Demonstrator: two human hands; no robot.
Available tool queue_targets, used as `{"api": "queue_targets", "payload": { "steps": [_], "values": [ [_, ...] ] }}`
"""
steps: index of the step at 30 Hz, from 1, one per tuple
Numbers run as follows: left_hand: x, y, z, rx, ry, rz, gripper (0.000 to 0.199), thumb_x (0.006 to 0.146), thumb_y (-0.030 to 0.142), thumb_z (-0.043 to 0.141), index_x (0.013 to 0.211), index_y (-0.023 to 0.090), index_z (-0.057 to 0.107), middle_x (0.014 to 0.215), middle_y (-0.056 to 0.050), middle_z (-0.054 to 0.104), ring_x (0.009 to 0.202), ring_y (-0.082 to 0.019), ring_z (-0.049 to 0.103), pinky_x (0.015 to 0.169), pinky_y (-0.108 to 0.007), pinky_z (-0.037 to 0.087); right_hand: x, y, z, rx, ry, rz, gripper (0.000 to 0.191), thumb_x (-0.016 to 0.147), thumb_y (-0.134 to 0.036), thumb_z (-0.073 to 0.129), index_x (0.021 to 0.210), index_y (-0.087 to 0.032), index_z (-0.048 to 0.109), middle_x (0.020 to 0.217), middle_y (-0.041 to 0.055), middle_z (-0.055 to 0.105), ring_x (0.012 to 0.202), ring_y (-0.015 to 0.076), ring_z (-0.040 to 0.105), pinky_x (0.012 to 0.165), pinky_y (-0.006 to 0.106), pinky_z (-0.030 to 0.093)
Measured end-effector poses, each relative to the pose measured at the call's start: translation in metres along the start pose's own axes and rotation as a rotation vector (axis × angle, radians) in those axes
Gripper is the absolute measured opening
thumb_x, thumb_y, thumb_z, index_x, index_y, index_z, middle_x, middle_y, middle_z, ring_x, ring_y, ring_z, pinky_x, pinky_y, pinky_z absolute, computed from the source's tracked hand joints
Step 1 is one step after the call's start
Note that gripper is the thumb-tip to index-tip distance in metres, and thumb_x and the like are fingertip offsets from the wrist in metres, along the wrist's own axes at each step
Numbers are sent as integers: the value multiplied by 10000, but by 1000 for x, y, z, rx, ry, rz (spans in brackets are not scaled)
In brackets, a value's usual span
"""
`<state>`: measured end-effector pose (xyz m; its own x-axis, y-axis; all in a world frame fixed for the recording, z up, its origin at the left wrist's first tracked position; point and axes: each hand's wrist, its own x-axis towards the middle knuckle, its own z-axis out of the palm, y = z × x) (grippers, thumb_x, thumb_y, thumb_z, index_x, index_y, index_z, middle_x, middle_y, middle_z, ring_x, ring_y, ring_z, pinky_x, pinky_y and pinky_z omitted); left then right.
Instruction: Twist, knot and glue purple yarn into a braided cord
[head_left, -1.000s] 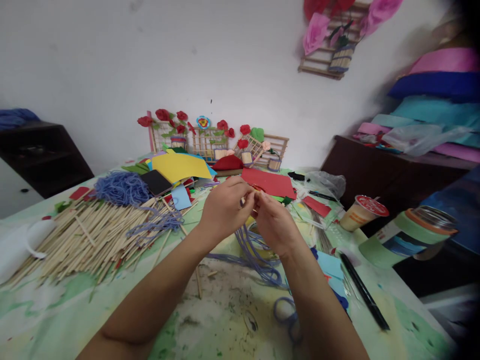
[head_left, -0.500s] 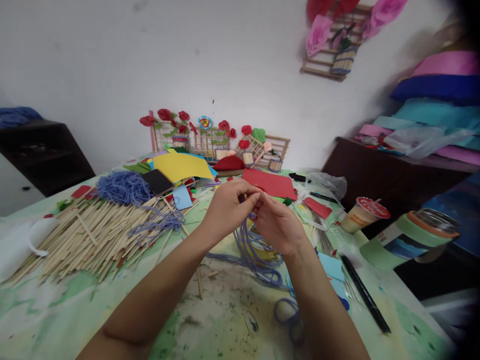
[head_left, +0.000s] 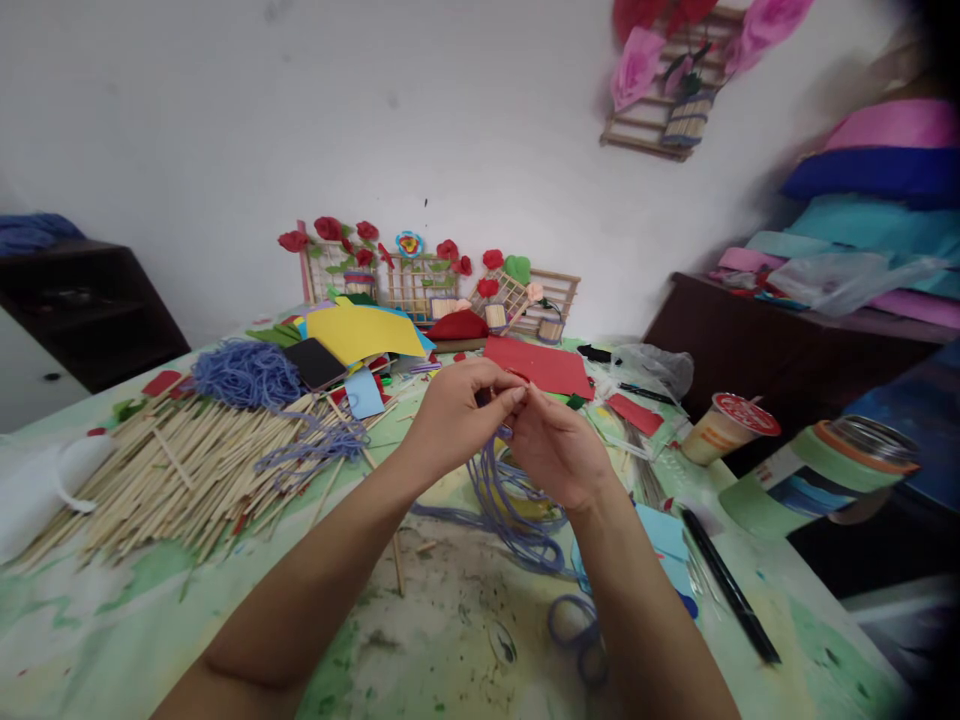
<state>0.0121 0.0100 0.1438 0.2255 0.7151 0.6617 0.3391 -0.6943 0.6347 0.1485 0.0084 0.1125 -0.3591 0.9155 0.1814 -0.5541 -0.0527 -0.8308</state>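
Note:
Above the middle of the table, my left hand [head_left: 456, 412] and my right hand [head_left: 564, 452] meet at the fingertips. Both are closed in a pinch. A small reddish bit seems to show at the fingertips, but against the red sheet [head_left: 546, 368] behind I cannot make out what it is. Below the hands, loose loops of purple yarn [head_left: 517, 535] lie on the table around something yellow, partly hidden by my right hand. Light blue pieces [head_left: 664, 545] lie beside my right forearm.
Wooden sticks [head_left: 180, 480] and a purple yarn bundle [head_left: 246, 374] lie at left, near yellow sheets [head_left: 360, 332] and a black phone-like slab [head_left: 313, 364]. At right are a black pen [head_left: 729, 585], a sealed cup [head_left: 724, 430] and a green flask [head_left: 817, 478]. Stick trellises with red flowers [head_left: 420, 280] stand behind.
Hardly anything differs. The fingertips shift very slightly while both hands stay together in the same place.

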Motion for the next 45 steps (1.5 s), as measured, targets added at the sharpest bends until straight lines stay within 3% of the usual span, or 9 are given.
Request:
{"api": "queue_targets", "payload": {
  "steps": [9,19,22,25,30,33,38,42,45],
  "values": [
    [1,-2,-3,67,-20,41,81,776,142,647,764,157,726,712,-27,676,650,-119,564,602,-242,408,1,0,-5,-164,27,-40,194,806,-375,575,930,-244,644,1031,38,629,949,189,556,803,326,418],
    [1,-6,-1,192,12,139,118,759,135,585,662,148,652,653,-7,611,621,-111,526,598,-240,391,-2,-6,-1,-149,39,-35,177,743,-315,647,897,-229,661,986,29,630,896,167,552,800,299,404],
    [5,-15,-5,226,101,80,105,741,149,586,665,145,659,674,-21,630,654,-125,537,608,-250,389,-4,-10,1,-130,62,-11,173,751,-344,652,875,-224,670,948,22,619,861,152,543,762,283,400],
    [8,-23,-8,74,177,-106,120,744,237,618,723,143,690,686,-28,647,623,-123,521,567,-245,375,-4,-12,2,-111,101,-16,199,736,-377,664,853,-216,668,909,20,606,841,149,538,742,280,399],
    [5,-22,-2,-477,-21,-444,255,694,382,710,778,141,714,589,18,540,455,-50,322,420,-203,238,1,-7,-4,-246,274,-237,147,709,-335,682,714,-206,611,738,-8,573,710,135,503,717,285,393],
    [3,-19,3,-633,-101,-530,257,676,368,734,805,147,732,588,23,505,446,-33,261,398,-186,176,2,-7,-7,-559,403,-445,142,771,-333,634,725,-202,603,717,-7,575,712,148,509,733,305,394],
    [2,-18,5,-633,-121,-501,220,701,346,718,819,162,743,609,9,522,462,-36,271,396,-176,181,-3,-16,-6,-1120,498,-704,108,815,-287,613,788,-199,670,844,46,652,842,205,573,800,362,400],
    [1,-17,5,-534,-128,-454,206,732,339,685,821,162,742,569,17,520,442,-43,281,398,-188,212,-4,-19,-4,-1136,446,-691,82,807,-289,646,806,-231,704,872,58,665,857,221,595,791,377,419],
    [1,-15,4,-406,-128,-354,196,754,322,656,828,163,745,619,-8,599,484,-78,415,441,-213,326,-5,-19,-4,-1101,418,-707,72,810,-251,640,778,-247,704,834,50,660,815,213,599,756,367,429]
  ]
}}
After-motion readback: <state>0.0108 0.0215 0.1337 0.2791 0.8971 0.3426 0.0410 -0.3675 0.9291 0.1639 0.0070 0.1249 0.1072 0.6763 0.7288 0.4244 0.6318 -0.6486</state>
